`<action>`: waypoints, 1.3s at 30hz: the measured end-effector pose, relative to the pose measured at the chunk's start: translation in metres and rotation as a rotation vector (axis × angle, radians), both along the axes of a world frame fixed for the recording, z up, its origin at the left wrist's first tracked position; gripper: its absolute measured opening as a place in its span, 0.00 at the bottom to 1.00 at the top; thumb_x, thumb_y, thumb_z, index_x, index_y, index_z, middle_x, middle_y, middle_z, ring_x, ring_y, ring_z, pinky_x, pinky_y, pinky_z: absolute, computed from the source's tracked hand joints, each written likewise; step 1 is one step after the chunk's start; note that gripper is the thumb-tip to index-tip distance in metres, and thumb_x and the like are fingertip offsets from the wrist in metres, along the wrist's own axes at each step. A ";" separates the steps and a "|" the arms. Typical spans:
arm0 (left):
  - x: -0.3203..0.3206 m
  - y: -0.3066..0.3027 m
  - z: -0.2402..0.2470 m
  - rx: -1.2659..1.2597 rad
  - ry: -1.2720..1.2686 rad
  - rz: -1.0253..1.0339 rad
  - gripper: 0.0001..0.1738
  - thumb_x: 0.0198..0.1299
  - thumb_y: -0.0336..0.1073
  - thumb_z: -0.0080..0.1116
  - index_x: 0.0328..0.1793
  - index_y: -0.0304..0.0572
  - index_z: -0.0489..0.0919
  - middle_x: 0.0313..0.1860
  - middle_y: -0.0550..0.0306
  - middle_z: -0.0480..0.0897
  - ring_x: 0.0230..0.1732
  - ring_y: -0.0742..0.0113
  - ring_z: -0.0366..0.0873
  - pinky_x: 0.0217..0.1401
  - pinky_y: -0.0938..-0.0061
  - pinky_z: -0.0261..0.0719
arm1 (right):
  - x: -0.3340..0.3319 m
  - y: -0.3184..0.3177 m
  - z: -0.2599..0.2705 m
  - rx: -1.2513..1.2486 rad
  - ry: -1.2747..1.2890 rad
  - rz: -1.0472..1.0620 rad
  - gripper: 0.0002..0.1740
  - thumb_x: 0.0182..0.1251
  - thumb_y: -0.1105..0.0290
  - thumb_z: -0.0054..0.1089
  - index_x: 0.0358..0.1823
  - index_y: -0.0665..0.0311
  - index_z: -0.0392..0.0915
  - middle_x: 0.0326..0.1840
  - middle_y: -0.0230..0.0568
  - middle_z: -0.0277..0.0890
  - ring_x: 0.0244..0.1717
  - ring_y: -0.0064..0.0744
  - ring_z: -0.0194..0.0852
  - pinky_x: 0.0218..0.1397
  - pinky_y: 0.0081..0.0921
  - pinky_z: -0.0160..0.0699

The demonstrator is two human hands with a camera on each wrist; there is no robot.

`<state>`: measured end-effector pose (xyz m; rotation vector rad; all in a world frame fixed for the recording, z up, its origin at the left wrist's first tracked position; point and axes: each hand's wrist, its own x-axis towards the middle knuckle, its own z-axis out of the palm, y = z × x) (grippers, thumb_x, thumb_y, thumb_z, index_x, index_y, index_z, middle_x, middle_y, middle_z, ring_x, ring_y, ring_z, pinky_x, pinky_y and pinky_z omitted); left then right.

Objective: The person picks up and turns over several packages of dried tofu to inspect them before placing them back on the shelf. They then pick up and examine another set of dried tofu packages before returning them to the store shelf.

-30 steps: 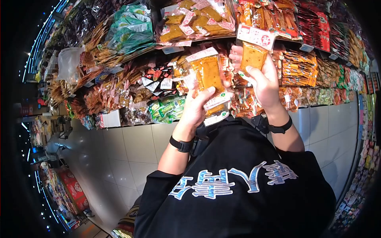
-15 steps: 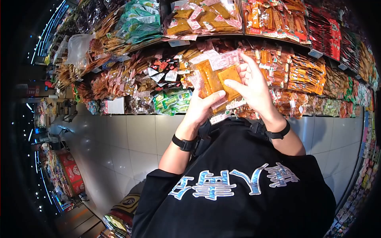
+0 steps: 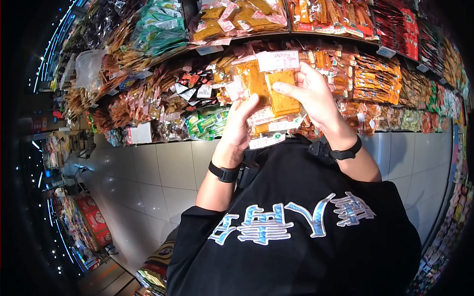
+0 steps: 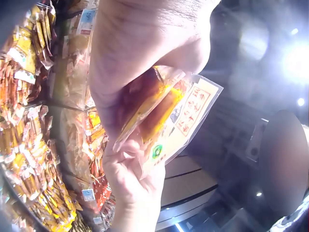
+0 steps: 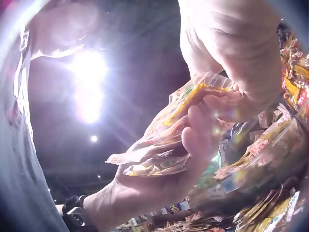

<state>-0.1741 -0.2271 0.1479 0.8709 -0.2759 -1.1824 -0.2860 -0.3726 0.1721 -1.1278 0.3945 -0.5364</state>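
Observation:
In the head view my left hand (image 3: 238, 126) grips a small stack of clear snack packets (image 3: 253, 81), each with a flat golden-brown slab inside, its thumb on the front. My right hand (image 3: 316, 98) pinches another such packet (image 3: 285, 96) with a white, red-printed header, thumb across its front. This packet overlaps the right side of the stack. The left wrist view shows a white label with red print and a green mark on a packet (image 4: 190, 118) between the hands. Layered packet edges (image 5: 159, 137) fan out in the right wrist view.
Shelf bins of packaged snacks curve in front of me: similar slab packets (image 3: 237, 22), teal bags (image 3: 160, 27), orange packets (image 3: 375, 76) and green packets (image 3: 207, 122). A clear plastic bag (image 3: 90, 69) hangs at the left. Tiled floor (image 3: 148, 172) lies below the shelves.
My right hand has brought its packet leftward and down from apart at the right onto the stack, and straightened it from a tilt. The left hand has kept its packets.

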 end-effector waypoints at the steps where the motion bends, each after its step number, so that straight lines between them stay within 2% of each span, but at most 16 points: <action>1: 0.000 -0.002 0.000 -0.034 0.052 -0.015 0.26 0.70 0.44 0.51 0.68 0.35 0.69 0.58 0.49 0.80 0.59 0.60 0.79 0.63 0.61 0.78 | 0.000 0.000 0.002 0.033 -0.004 0.007 0.23 0.60 0.81 0.65 0.58 0.71 0.72 0.48 0.44 0.82 0.46 0.27 0.82 0.49 0.24 0.84; 4: -0.004 -0.006 0.009 -0.034 0.062 0.011 0.31 0.73 0.53 0.43 0.72 0.39 0.65 0.64 0.48 0.76 0.61 0.56 0.78 0.64 0.58 0.77 | 0.000 -0.001 0.005 0.068 -0.028 0.021 0.23 0.62 0.81 0.64 0.59 0.71 0.71 0.50 0.45 0.81 0.48 0.28 0.82 0.53 0.26 0.82; 8: -0.007 -0.007 0.021 -0.058 0.065 0.021 0.36 0.73 0.59 0.36 0.75 0.40 0.60 0.67 0.45 0.72 0.64 0.51 0.76 0.64 0.55 0.77 | 0.004 -0.001 0.002 0.015 -0.068 -0.004 0.23 0.62 0.81 0.64 0.58 0.71 0.71 0.51 0.45 0.81 0.49 0.28 0.81 0.55 0.26 0.81; 14: -0.003 -0.004 0.010 -0.079 0.087 0.000 0.33 0.72 0.53 0.42 0.74 0.37 0.63 0.66 0.45 0.74 0.62 0.52 0.77 0.64 0.57 0.77 | 0.002 -0.001 0.000 -0.178 -0.173 -0.094 0.23 0.62 0.80 0.65 0.58 0.69 0.70 0.51 0.43 0.80 0.51 0.27 0.80 0.56 0.26 0.80; 17: -0.001 -0.004 0.003 -0.035 -0.016 0.011 0.34 0.70 0.52 0.43 0.74 0.38 0.61 0.63 0.39 0.75 0.54 0.44 0.81 0.55 0.50 0.83 | 0.001 -0.006 0.005 -0.108 -0.241 -0.226 0.22 0.62 0.81 0.65 0.57 0.70 0.71 0.51 0.43 0.80 0.52 0.27 0.79 0.58 0.27 0.79; 18: -0.001 -0.004 0.005 -0.044 -0.055 0.035 0.33 0.70 0.50 0.43 0.74 0.35 0.61 0.61 0.37 0.77 0.54 0.42 0.81 0.55 0.52 0.83 | -0.004 -0.011 0.006 -0.030 -0.208 -0.207 0.20 0.62 0.81 0.64 0.56 0.71 0.72 0.51 0.43 0.80 0.52 0.28 0.79 0.60 0.27 0.78; 21: 0.003 0.000 -0.001 -0.052 -0.093 -0.083 0.33 0.70 0.49 0.43 0.72 0.32 0.62 0.58 0.36 0.78 0.54 0.42 0.81 0.55 0.54 0.83 | -0.009 -0.022 0.002 0.109 -0.183 -0.163 0.19 0.65 0.77 0.63 0.56 0.72 0.73 0.51 0.41 0.80 0.51 0.28 0.80 0.58 0.28 0.79; 24: -0.002 0.002 0.004 -0.056 -0.054 -0.065 0.30 0.69 0.45 0.47 0.70 0.30 0.64 0.57 0.38 0.80 0.55 0.46 0.82 0.56 0.55 0.83 | -0.011 -0.024 0.007 0.203 -0.155 -0.103 0.18 0.66 0.73 0.63 0.56 0.71 0.73 0.50 0.41 0.80 0.50 0.28 0.81 0.56 0.28 0.80; 27: -0.008 0.006 0.016 -0.003 -0.126 0.049 0.24 0.66 0.35 0.55 0.66 0.29 0.70 0.57 0.45 0.80 0.54 0.57 0.82 0.58 0.63 0.82 | -0.013 -0.021 0.012 0.265 -0.037 -0.018 0.18 0.67 0.71 0.62 0.55 0.71 0.74 0.50 0.41 0.80 0.50 0.28 0.81 0.54 0.28 0.82; 30: -0.012 0.008 0.015 0.094 -0.212 0.073 0.23 0.64 0.33 0.58 0.63 0.29 0.73 0.55 0.46 0.82 0.52 0.60 0.83 0.57 0.65 0.82 | -0.010 -0.008 0.012 0.265 0.036 0.095 0.20 0.67 0.70 0.63 0.57 0.72 0.74 0.52 0.41 0.80 0.51 0.27 0.80 0.54 0.26 0.81; 32: -0.014 0.008 0.015 0.077 -0.136 0.099 0.22 0.64 0.34 0.59 0.62 0.29 0.74 0.53 0.47 0.82 0.51 0.61 0.83 0.56 0.66 0.82 | -0.008 -0.006 0.003 0.224 0.060 0.163 0.19 0.68 0.71 0.61 0.57 0.74 0.75 0.54 0.41 0.80 0.52 0.26 0.79 0.57 0.26 0.78; 34: -0.009 0.011 0.008 0.077 -0.043 0.117 0.22 0.65 0.37 0.58 0.60 0.29 0.75 0.51 0.48 0.83 0.49 0.62 0.84 0.54 0.66 0.83 | -0.008 -0.008 -0.001 0.188 0.001 0.071 0.18 0.69 0.71 0.61 0.57 0.73 0.75 0.53 0.41 0.80 0.52 0.27 0.79 0.58 0.26 0.77; 38: 0.003 0.014 -0.007 0.038 -0.089 -0.030 0.32 0.68 0.48 0.46 0.69 0.28 0.66 0.57 0.36 0.80 0.52 0.43 0.82 0.53 0.58 0.84 | -0.016 -0.021 0.009 0.251 -0.118 -0.087 0.17 0.71 0.72 0.57 0.58 0.70 0.73 0.55 0.41 0.78 0.54 0.31 0.80 0.60 0.32 0.79; 39: 0.001 0.014 -0.003 -0.007 -0.049 -0.039 0.32 0.68 0.48 0.47 0.69 0.28 0.65 0.57 0.36 0.79 0.53 0.43 0.82 0.52 0.58 0.84 | -0.018 -0.027 0.009 0.269 -0.155 -0.114 0.17 0.71 0.72 0.56 0.59 0.69 0.72 0.55 0.41 0.78 0.55 0.32 0.79 0.60 0.33 0.79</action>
